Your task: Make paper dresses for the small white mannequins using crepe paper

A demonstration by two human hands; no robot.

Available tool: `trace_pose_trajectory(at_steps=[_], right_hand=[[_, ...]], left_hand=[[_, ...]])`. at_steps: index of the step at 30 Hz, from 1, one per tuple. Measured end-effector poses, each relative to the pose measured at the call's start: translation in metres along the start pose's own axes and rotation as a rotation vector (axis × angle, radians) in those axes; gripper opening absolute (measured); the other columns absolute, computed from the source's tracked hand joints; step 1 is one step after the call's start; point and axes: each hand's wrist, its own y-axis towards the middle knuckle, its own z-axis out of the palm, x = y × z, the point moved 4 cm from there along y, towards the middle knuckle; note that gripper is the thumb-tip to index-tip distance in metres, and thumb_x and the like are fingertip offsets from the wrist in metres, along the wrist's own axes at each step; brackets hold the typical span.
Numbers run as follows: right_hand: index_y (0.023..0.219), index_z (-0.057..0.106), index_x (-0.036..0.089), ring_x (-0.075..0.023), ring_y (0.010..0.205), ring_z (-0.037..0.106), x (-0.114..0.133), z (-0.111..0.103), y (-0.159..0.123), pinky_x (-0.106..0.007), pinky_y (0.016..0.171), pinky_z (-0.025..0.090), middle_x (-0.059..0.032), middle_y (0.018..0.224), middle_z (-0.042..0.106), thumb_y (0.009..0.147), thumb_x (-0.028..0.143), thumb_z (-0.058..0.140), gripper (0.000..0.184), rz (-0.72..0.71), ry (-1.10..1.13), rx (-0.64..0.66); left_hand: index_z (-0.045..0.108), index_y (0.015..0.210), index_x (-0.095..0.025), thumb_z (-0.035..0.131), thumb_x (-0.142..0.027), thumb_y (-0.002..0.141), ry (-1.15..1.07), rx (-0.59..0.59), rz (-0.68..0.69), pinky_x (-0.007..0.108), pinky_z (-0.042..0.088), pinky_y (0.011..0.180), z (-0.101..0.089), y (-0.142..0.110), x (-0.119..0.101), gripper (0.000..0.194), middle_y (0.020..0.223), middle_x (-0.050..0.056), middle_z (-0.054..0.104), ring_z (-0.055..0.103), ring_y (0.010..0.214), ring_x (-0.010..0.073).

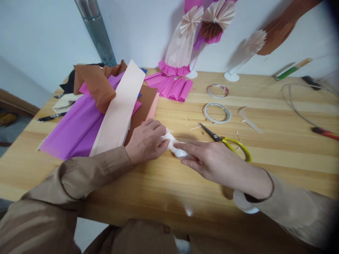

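A small glossy white mannequin figure (178, 150) lies slanted between my hands above the table. My left hand (148, 141) is closed on its upper left end, thumb and fingers pinching there. My right hand (209, 158) grips its lower part from the right, index finger stretched along the top and thumb beneath. A round white base (245, 202) shows under my right wrist; the stem toward it is hidden by the hand. Yellow-handled scissors (222, 139) lie partly open just beyond my right hand.
Crepe paper sheets (116, 106) are heaped at left, near a pen (51, 116) and a tall bottle (99, 38). Pleated pink paper (177, 88) and two tape rolls (217, 113) lie farther back. Paper-dressed figures (182, 46) stand along the wall. Wire and a red-handled tool (324, 132) are right.
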Motion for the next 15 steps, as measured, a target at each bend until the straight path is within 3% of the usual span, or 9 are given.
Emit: trace_pose_trajectory(at_steps=[5, 8, 15], right_hand=[[0.125, 0.064, 0.018, -0.0135, 0.056, 0.061, -0.009, 0.000, 0.005, -0.026, 0.060, 0.044, -0.0012, 0.070, 0.069, 0.093, 0.025, 0.053, 0.034, 0.029, 0.238, 0.077], [0.124, 0.064, 0.016, -0.0128, 0.057, 0.060, -0.012, -0.003, 0.006, -0.025, 0.059, 0.044, -0.0004, 0.068, 0.068, 0.092, 0.024, 0.053, 0.035, 0.037, 0.337, 0.077], [0.119, 0.066, 0.018, -0.0123, 0.055, 0.058, -0.012, -0.002, 0.003, -0.025, 0.060, 0.043, -0.0006, 0.070, 0.068, 0.092, 0.026, 0.052, 0.031, 0.085, 0.313, 0.061]], left_hand=[[0.054, 0.075, -0.018, 0.055, -0.021, 0.084, 0.037, -0.018, -0.026, 0.029, 0.045, 0.063, 0.003, 0.000, 0.000, 0.009, 0.082, 0.005, 0.066, 0.056, 0.081, 0.0194], [0.054, 0.076, -0.018, 0.055, -0.020, 0.083, 0.029, 0.020, -0.068, 0.029, 0.045, 0.065, 0.004, 0.000, 0.002, 0.008, 0.083, 0.005, 0.065, 0.056, 0.083, 0.0193], [0.054, 0.076, -0.018, 0.056, -0.021, 0.084, 0.007, 0.055, -0.095, 0.030, 0.045, 0.070, 0.004, 0.002, 0.001, 0.008, 0.085, 0.005, 0.066, 0.056, 0.085, 0.0192]])
